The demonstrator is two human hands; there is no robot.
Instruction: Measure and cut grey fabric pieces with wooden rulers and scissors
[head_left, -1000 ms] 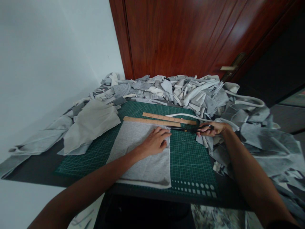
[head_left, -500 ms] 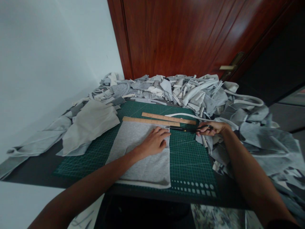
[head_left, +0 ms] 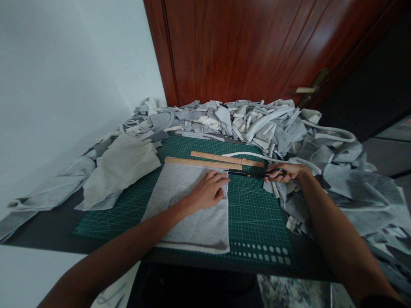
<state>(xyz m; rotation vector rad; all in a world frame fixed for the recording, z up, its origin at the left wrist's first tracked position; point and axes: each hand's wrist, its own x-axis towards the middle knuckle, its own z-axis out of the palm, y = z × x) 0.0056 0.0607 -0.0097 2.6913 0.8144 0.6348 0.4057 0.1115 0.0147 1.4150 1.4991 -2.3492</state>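
Almost nothing has moved since the earlier frame; only the view shifted slightly. Grey cloth (head_left: 189,226) lies on the green mat (head_left: 257,209), under the flat left hand (head_left: 212,188). Right hand (head_left: 284,172) grips scissors (head_left: 248,174) at its far right corner; whether blades bite cloth, I cannot tell surely. Better keep cloth flat and blades parallel to the nearer ruler (head_left: 202,163).

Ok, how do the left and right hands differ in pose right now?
The left hand lies palm-down on the grey cloth; the right hand, beyond the cloth's right edge, grips the black scissors. The left hand's fingers are extended, while the right hand's are curled. Both are bare.
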